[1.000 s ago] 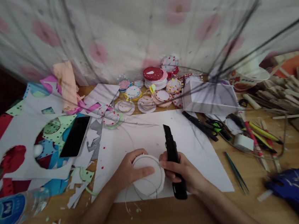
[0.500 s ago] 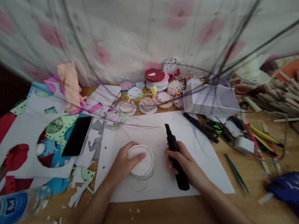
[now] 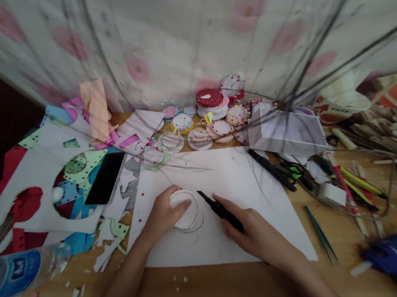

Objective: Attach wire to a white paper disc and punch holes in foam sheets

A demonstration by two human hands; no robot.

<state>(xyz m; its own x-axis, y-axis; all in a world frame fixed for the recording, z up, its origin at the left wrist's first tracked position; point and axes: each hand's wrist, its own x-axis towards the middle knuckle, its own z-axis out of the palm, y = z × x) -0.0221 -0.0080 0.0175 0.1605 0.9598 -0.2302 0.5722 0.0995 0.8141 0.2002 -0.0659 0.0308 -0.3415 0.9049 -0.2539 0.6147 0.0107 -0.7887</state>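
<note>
My left hand (image 3: 164, 213) is closed on a white round disc (image 3: 185, 218) with a raised rim, thumb on top and fingers at its far left edge. The disc rests on a large white sheet of paper (image 3: 237, 177), where curved pencil lines show just below and right of it. My right hand (image 3: 251, 228) grips a black utility knife (image 3: 226, 211) with the index finger laid along it. Its blade end points up and left, a short gap from the disc. The palm hides the knife's rear end.
Paper scraps, a phone (image 3: 106, 179) and a plastic bottle (image 3: 27, 273) lie left. Behind the sheet stand small decorated discs (image 3: 199, 138) and a white box (image 3: 289, 132). Rightward are another black tool (image 3: 271, 169), tweezers (image 3: 321, 235), yellow-handled pliers (image 3: 361, 183) and a blue glue gun (image 3: 396, 257).
The knife has swung from near upright to a leftward slant, its tip now closer to the disc. My left hand and the disc have shifted slightly, uncovering more of the pencil curve.
</note>
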